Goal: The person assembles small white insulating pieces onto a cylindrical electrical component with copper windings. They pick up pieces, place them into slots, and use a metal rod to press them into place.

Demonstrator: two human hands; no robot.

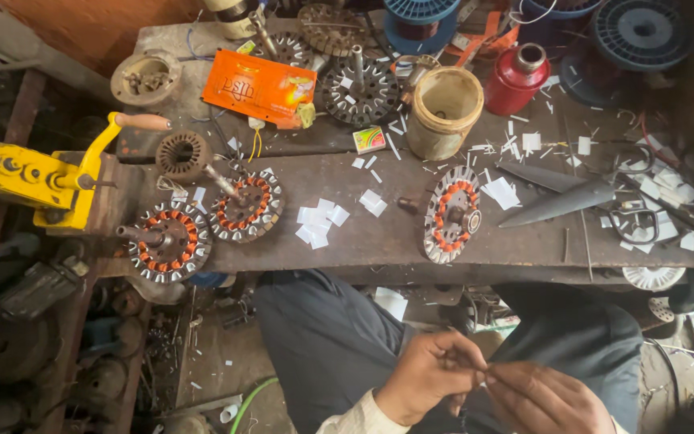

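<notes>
My left hand (430,374) and my right hand (546,398) meet low over my lap, fingertips pinched together on a small thin piece that is too small to make out. Both hands are below the front edge of the wooden workbench (387,241). On the bench just above them stands a wound motor stator (451,214) with orange copper coils, tilted on its side. Two more wound stators (246,206) (169,239) lie at the bench's left end. A heap of small white paper slips (320,223) lies between them.
A yellow hand-crank winder (38,175) is fixed at the left. A beige jar (443,111), red can (514,79), orange packet (259,87), scissors (562,199), bare stators and blue wire spools (640,32) crowd the back. Scrap parts lie on the floor at left.
</notes>
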